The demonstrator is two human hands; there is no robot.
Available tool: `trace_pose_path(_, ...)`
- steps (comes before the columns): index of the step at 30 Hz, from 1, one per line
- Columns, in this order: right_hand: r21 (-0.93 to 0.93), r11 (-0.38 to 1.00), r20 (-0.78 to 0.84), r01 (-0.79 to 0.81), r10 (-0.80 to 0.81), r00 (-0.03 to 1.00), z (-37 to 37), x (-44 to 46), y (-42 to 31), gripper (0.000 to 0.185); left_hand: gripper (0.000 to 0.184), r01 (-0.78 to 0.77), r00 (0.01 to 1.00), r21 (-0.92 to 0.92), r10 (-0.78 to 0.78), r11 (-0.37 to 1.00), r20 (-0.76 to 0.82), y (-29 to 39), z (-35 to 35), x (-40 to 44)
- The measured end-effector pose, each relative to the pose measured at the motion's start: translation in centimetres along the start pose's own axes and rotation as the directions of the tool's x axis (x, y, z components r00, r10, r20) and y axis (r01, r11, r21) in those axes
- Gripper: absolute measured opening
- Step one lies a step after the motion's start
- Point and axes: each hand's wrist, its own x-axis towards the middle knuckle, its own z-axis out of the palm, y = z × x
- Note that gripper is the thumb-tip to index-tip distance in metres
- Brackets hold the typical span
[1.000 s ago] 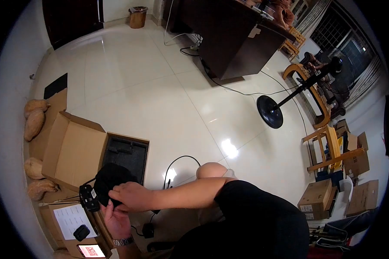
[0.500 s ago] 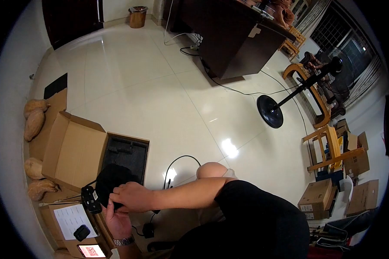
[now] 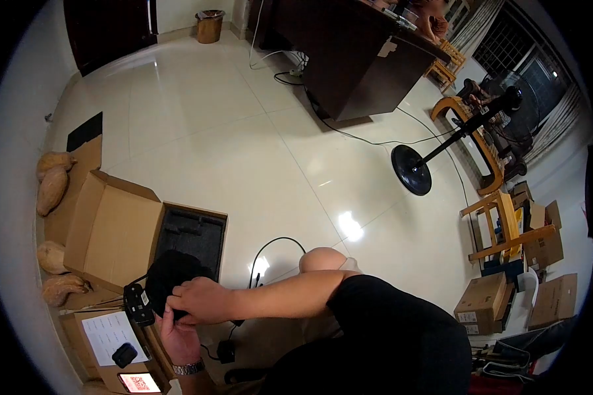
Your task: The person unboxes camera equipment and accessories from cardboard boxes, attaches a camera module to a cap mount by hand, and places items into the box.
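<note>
A soft black fabric thing [image 3: 172, 273], shaped somewhat like a cap, is in my hands at the lower left. On its left side is a small black device [image 3: 138, 305] with a pale label. My right hand [image 3: 201, 299] reaches across from the right, its fingers bent and closed on the fabric's lower edge. Below it, my left hand [image 3: 179, 337], with a metal watch on the wrist, pinches the same edge from underneath. The fingertips of both hands meet there, and exactly what lies between them is hidden.
An open cardboard box [image 3: 115, 220] with dark foam lies behind my hands. Nearby are a paper sheet [image 3: 109, 332], a lit phone [image 3: 139, 382] and several gourds [image 3: 53, 189]. Cables [image 3: 270, 242] cross the floor. A black stand [image 3: 412, 170] and desk [image 3: 362, 62] stand farther off; a person sits behind the desk.
</note>
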Motion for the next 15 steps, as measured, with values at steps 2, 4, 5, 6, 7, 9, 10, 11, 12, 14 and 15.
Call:
trace_pose_path(2,0.003,1.000,0.016,-0.007,0.007,1.000,-0.1,0.0,0.0,0.044,0.031,0.020,1.000,-0.015,-0.020,1.000,-0.001,-0.1,-0.3,0.0)
trace_pose_path(4,0.007,1.000,0.022,-0.010,0.010,1.000,0.0,0.0,0.0,0.044,0.031,0.016,1.000,-0.010,-0.016,1.000,0.004,0.2,0.1,-0.2)
trace_pose_path(5,0.007,1.000,0.023,-0.010,0.010,1.000,0.0,0.0,0.0,0.044,0.031,0.013,1.000,-0.003,-0.013,1.000,0.009,0.3,0.3,-0.3)
trace_pose_path(6,0.006,1.000,0.018,-0.004,0.004,1.000,0.0,-0.1,0.0,0.044,0.031,0.013,1.000,-0.004,-0.013,1.000,0.008,0.3,0.1,-0.3)
trace_pose_path(7,0.004,1.000,0.013,0.002,-0.002,1.000,0.1,-0.1,0.1,0.044,0.036,0.034,0.999,-0.011,-0.034,0.999,0.018,0.3,-0.2,-0.3)
trace_pose_path(9,0.007,1.000,0.007,0.006,-0.006,1.000,0.1,-0.1,0.1,0.045,0.042,0.055,0.998,-0.019,-0.055,0.998,0.027,0.4,-0.4,-0.2)
trace_pose_path(10,0.009,1.000,0.001,0.010,-0.010,1.000,0.0,-0.1,0.0,0.045,0.042,0.051,0.998,-0.013,-0.051,0.999,0.036,0.4,-0.4,-0.2)
trace_pose_path(11,0.009,1.000,0.001,0.010,-0.010,1.000,0.1,-0.2,0.0,0.045,0.043,0.047,0.998,-0.007,-0.047,0.999,0.044,0.4,-0.4,-0.2)
trace_pose_path(12,0.008,1.000,-0.003,0.010,-0.010,1.000,0.1,-0.1,0.0,0.045,0.043,0.047,0.998,-0.007,-0.047,0.999,0.044,0.4,-0.6,-0.2)
trace_pose_path(14,0.007,1.000,-0.008,0.009,-0.009,1.000,0.0,-0.1,0.2,0.044,0.043,0.056,0.998,-0.021,-0.055,0.998,0.021,0.1,-0.9,0.1)
trace_pose_path(15,0.005,1.000,-0.008,0.012,-0.012,1.000,0.0,-0.1,0.1,0.044,0.043,0.056,0.998,-0.021,-0.055,0.998,0.021,0.2,-0.8,0.1)
